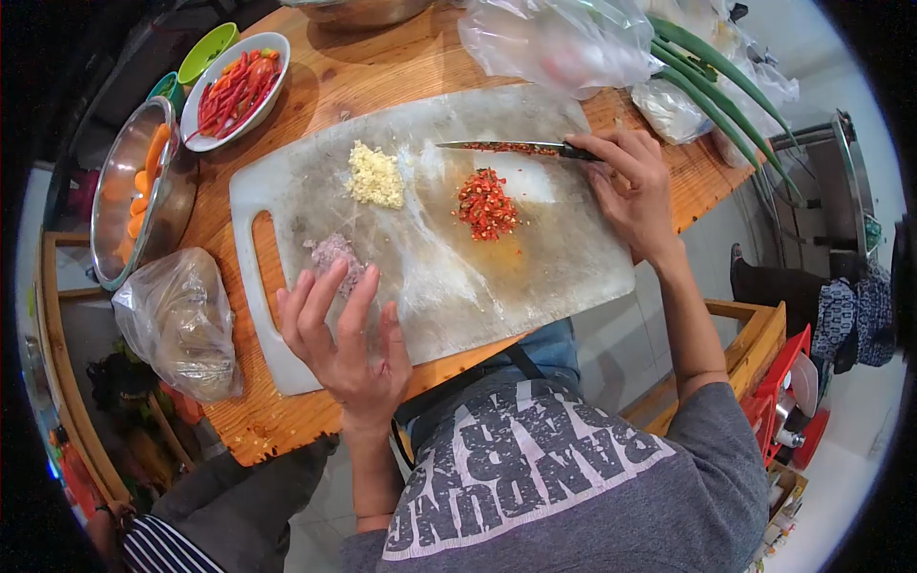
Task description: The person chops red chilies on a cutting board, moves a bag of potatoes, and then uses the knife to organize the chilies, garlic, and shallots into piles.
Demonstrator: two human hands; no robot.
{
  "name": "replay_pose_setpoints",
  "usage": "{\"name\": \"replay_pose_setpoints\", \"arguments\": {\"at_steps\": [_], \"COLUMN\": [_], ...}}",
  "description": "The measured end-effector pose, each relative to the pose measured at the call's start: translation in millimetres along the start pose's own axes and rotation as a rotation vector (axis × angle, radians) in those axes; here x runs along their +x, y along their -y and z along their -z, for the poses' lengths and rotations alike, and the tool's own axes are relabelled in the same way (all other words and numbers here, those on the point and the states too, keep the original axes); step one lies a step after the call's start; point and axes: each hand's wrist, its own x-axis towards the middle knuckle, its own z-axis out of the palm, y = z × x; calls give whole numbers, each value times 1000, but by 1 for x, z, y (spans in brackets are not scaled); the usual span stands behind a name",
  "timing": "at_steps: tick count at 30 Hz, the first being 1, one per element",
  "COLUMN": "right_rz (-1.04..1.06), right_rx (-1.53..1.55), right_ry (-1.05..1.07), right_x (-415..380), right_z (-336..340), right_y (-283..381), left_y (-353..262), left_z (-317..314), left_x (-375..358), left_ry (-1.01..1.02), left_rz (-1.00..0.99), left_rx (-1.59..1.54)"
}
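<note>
In my right hand point(630, 181) is a kitchen knife point(501, 147), gripped by its black handle. Its blade lies level over the cutting board point(430, 286), pointing left, with bits of red chili stuck along it. Just below the blade sits a heap of chopped red chili point(487, 205). My left hand point(346, 339) is raised at the board's near left edge, fingers spread, holding nothing. Beyond its fingertips lies a small mound of minced purplish shallot or onion point(332, 256), partly hidden by the fingers. A pile of minced garlic point(374, 174) rests farther up the board.
At the left stand a white bowl of red chilies point(277, 72), a green bowl point(208, 50) and a metal bowl with carrots point(107, 215). A plastic-wrapped bundle point(181, 320) lies below. Plastic bags point(559, 43) and green leafy stalks point(707, 86) occupy the upper right. Another person's legs point(239, 506) show lower left.
</note>
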Motion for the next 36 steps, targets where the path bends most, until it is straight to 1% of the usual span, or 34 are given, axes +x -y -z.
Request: {"name": "replay_pose_setpoints", "arguments": {"at_steps": [4, 9, 11, 14, 20, 23, 26, 29, 32, 36], "right_rz": [96, 179, 188, 258, 245, 332, 363, 389, 388, 263], "right_rx": [27, 46, 53, 46, 61, 56, 93, 123, 98, 95], "right_ry": [21, 77, 102, 127, 98, 116, 182, 200, 178, 106], "right_x": [18, 18, 15, 14, 26, 37, 43, 38, 30, 23], "right_z": [-4, -5, 1, 9, 10, -1, -7, -2, 9, 8], "right_y": [-11, -18, -17, -20, -20, -16, -18, -21, -24, -21], "left_y": [2, 3, 2, 4, 3, 4, 6, 6, 5, 6], "left_z": [0, -1, -2, -1, 0, 0, 2, 2, 2, 2], "left_x": [-2, -3, -2, -2, -1, -1, -2, -1, -1, -1], "left_ry": [-47, -39, -39, -26, -13, -18, -17, -15, -12, -1], "left_rz": [16, 25, 40, 48, 46, 51, 64, 74, 71, 60], "left_rx": [12, 40, 34, 34, 51, 49, 45, 42, 43, 42]}}
